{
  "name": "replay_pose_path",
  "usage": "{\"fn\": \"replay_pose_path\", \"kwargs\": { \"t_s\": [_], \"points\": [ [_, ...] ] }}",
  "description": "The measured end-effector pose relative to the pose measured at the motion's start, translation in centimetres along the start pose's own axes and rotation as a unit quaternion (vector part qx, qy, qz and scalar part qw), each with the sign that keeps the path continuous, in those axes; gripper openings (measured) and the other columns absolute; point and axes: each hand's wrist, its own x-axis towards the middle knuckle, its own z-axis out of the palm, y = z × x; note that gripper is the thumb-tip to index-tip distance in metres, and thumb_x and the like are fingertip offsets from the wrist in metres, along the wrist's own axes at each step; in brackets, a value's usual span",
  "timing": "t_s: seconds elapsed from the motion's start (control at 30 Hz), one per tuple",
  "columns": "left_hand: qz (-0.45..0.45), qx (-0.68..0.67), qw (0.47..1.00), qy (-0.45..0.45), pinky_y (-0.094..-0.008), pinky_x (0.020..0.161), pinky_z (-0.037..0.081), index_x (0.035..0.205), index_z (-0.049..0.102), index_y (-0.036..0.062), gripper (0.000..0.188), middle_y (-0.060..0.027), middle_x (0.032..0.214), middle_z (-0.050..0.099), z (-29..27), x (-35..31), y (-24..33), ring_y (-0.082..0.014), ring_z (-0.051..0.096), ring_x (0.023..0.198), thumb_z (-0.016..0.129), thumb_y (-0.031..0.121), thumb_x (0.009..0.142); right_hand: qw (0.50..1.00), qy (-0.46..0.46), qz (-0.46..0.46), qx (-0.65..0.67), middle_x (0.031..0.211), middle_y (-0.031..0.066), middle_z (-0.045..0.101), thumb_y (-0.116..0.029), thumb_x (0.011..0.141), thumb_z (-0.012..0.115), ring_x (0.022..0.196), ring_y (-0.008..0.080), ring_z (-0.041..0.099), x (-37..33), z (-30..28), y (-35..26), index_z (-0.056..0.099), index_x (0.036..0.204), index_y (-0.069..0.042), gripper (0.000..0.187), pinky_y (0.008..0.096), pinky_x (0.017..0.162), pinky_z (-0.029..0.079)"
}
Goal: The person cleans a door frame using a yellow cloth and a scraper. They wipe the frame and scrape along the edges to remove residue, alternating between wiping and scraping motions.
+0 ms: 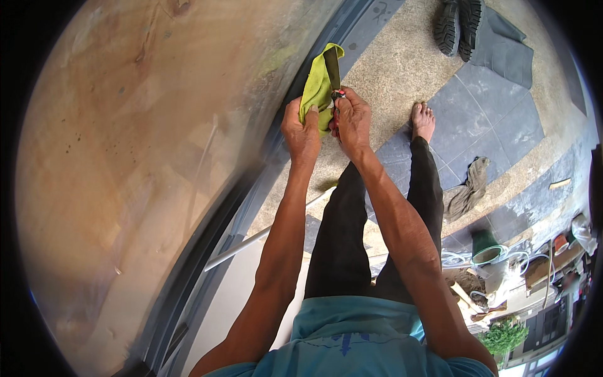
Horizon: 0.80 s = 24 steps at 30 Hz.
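We grip a yellow-green cloth (317,88) in our closed left hand (302,129); our right hand (353,119), just beside it, clasps a putty knife (331,68), blade touching the cloth.

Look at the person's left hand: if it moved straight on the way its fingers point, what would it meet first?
The left hand already grips the yellow-green cloth; beyond it probably comes the wooden board, though depth is unclear.

At ten o'clock I note a wide plywood board (125,163). Dark boots (458,24) lie at one o'clock on grey paving; a crumpled rag (468,188) lies at three o'clock, a potted green plant (502,336) at five.
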Motion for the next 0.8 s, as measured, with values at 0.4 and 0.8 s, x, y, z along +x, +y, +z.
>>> {"fn": "replay_pose_path", "kwargs": {
  "t_s": [0.4,0.8],
  "points": [
    [-0.084,-0.030,0.996,-0.021,-0.0285,0.088,0.050,0.124,0.062,-0.0044,0.026,-0.0079,0.110,0.069,-5.8,-5.1,-2.9,-0.0118,0.062,0.096,0.059,0.005,0.100,0.999,-0.027,-0.005,-0.033,0.072,0.0006,0.058,-0.012,0.101,0.047,0.051,0.0086,0.055,-3.4,0.8,8.0,0.066,0.125,-0.001,0.032,0.0245,0.045,0.045],
    [0.046,-0.118,0.987,-0.102,-0.0335,0.105,0.049,0.131,0.060,-0.0057,0.035,-0.0135,0.134,0.062,-3.6,-3.4,6.7,-0.0198,0.062,0.119,0.054,-0.004,0.097,0.992,0.056,-0.085,0.080,0.077,0.0047,0.061,-0.007,0.098,0.044,0.059,0.0077,0.051,-4.9,-2.6,3.5,0.060,0.135,0.001,0.041,0.0261,0.055,0.049]
  ]
}}
